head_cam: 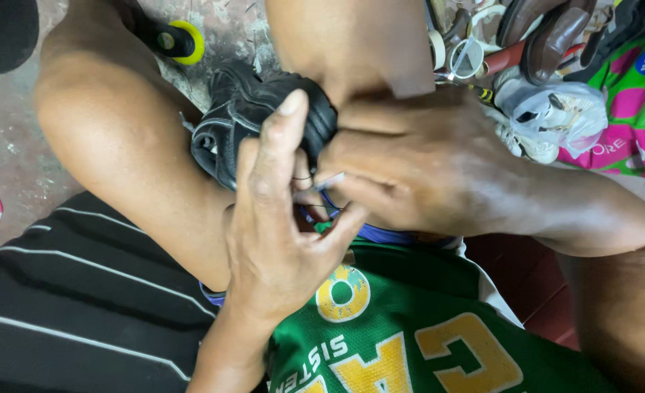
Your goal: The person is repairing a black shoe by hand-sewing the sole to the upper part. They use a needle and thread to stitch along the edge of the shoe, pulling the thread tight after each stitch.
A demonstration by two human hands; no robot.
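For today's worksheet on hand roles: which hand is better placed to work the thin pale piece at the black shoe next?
Probably the right hand: its fingertips pinch the thin pale piece. The left hand is spread against the black shoe and seems to steady it.

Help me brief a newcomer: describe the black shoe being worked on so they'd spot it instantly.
Start at the bare knees at the top; clamped between them sits the black leather shoe. The left hand steadies it, the right hand works beside it. Unlike the brown shoes piled top right, it is black and held.
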